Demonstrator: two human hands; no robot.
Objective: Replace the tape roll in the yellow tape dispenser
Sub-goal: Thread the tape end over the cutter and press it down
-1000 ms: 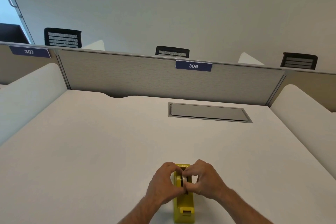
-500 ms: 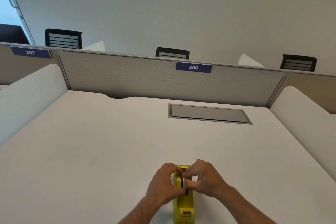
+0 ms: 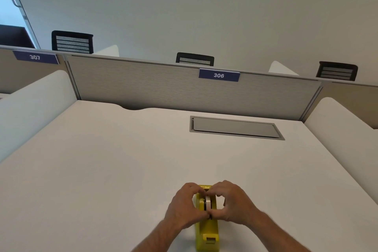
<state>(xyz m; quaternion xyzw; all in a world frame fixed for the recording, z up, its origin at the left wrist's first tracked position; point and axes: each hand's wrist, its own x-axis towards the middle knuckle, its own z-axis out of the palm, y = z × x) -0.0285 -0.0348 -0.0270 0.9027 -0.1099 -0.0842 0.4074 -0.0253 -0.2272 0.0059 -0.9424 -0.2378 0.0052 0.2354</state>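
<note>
A yellow tape dispenser (image 3: pixel 207 231) stands on the white desk near its front edge, cutter end towards me. A whitish tape roll (image 3: pixel 208 202) on a dark hub sits upright in the dispenser's slot. My left hand (image 3: pixel 184 206) curls around the left side of the roll, fingertips at its top and bottom. My right hand (image 3: pixel 233 204) mirrors it on the right side, thumb and fingers pinching the roll's rim. Both hands meet over the roll, and its lower part is hidden in the dispenser body.
The white desk (image 3: pixel 102 170) has a grey cable hatch (image 3: pixel 235 128) set in it at the back right. A fabric partition (image 3: pixel 163 88) labelled 306 closes the rear, with white side dividers left and right. Chair backs show behind it.
My fingers have spread slightly around the roll, so more of its white rim shows between the hands. The dispenser has stayed in place.
</note>
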